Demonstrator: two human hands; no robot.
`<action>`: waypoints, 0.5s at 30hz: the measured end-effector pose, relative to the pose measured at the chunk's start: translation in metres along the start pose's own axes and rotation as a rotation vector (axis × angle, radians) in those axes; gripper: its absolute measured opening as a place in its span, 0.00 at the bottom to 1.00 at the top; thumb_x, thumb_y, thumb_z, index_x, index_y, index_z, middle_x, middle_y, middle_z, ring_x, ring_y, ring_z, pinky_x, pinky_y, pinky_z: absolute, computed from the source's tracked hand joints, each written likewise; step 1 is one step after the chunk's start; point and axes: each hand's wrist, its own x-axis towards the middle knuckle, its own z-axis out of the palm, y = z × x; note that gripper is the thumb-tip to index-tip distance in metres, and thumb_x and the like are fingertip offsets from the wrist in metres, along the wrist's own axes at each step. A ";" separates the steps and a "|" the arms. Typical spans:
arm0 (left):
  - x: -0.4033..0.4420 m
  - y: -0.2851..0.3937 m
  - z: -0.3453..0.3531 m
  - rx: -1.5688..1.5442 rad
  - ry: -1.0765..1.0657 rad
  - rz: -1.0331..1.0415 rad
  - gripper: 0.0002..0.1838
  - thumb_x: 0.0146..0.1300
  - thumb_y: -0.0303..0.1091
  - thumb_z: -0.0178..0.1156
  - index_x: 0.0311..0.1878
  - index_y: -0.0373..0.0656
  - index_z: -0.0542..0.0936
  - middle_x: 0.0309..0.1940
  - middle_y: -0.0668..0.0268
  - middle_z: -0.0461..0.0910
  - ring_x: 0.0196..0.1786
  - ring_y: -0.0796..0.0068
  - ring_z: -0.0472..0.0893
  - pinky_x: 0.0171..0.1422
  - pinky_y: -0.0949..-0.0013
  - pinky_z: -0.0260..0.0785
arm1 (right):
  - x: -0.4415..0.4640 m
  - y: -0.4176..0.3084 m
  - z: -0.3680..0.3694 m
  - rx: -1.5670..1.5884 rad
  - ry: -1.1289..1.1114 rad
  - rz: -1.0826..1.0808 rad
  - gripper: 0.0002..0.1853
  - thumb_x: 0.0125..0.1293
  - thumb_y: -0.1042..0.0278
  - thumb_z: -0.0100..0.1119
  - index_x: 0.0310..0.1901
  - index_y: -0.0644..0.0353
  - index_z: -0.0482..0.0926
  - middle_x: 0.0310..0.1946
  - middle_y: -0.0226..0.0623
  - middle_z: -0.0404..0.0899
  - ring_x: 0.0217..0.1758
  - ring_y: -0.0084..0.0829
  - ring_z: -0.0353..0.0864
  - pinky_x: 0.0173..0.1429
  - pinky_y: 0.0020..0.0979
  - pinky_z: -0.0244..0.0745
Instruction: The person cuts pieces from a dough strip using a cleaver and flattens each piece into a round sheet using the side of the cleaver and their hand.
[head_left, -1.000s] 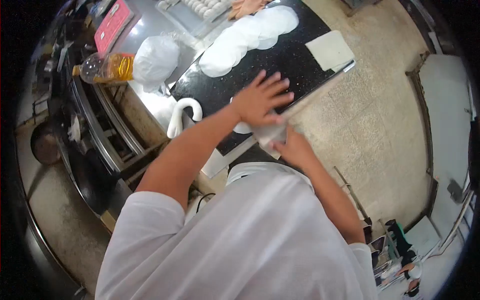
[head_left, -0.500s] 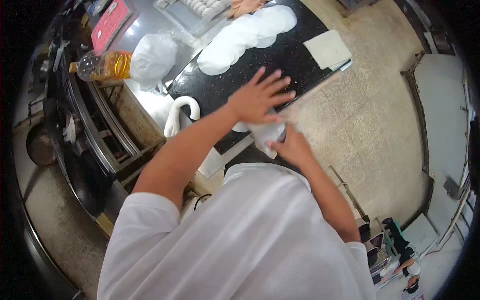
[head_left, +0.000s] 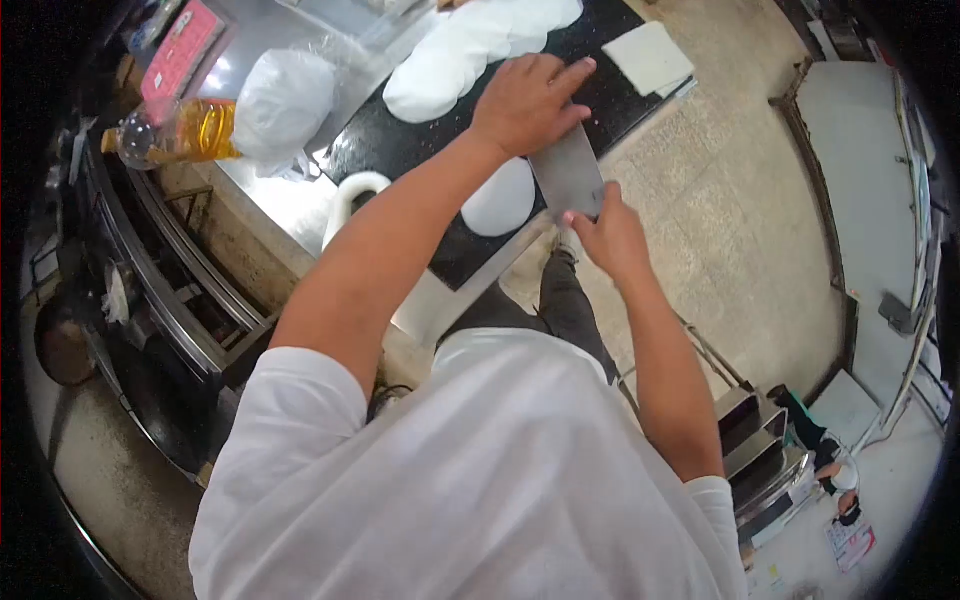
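Note:
My right hand (head_left: 612, 235) grips the near end of a cleaver (head_left: 568, 178) with a wide, flat metal blade. Over the blade's far end lies my left hand (head_left: 532, 100), with thumb and forefinger apart; its other fingers are partly hidden. Just left of the blade, a thin round dough wrapper (head_left: 500, 200) lies on the black worktop (head_left: 630, 105). Beyond my left hand stretches an overlapping row of several white dough wrappers (head_left: 450, 65). A curved rope of white dough (head_left: 355, 190) shows beside my left forearm, partly covered by it.
A folded white cloth (head_left: 648, 58) sits at the worktop's right corner. To the left are a plastic bag (head_left: 285, 110), an oil bottle (head_left: 190, 130) and a pink-red box (head_left: 182, 50). A stove with a wok (head_left: 165, 375) stands further left.
My left hand has moved up and drawn its spread fingers closer together. The blurred cleaver now shows clearly, further from my body. A round wrapper has come into view beside it.

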 end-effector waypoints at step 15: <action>-0.123 0.051 -0.056 -0.529 -0.047 -0.918 0.19 0.65 0.36 0.69 0.56 0.40 0.82 0.38 0.54 0.87 0.35 0.57 0.87 0.43 0.59 0.78 | -0.009 -0.002 -0.010 0.047 0.083 -0.129 0.18 0.67 0.65 0.67 0.49 0.65 0.69 0.35 0.62 0.84 0.41 0.65 0.85 0.44 0.55 0.78</action>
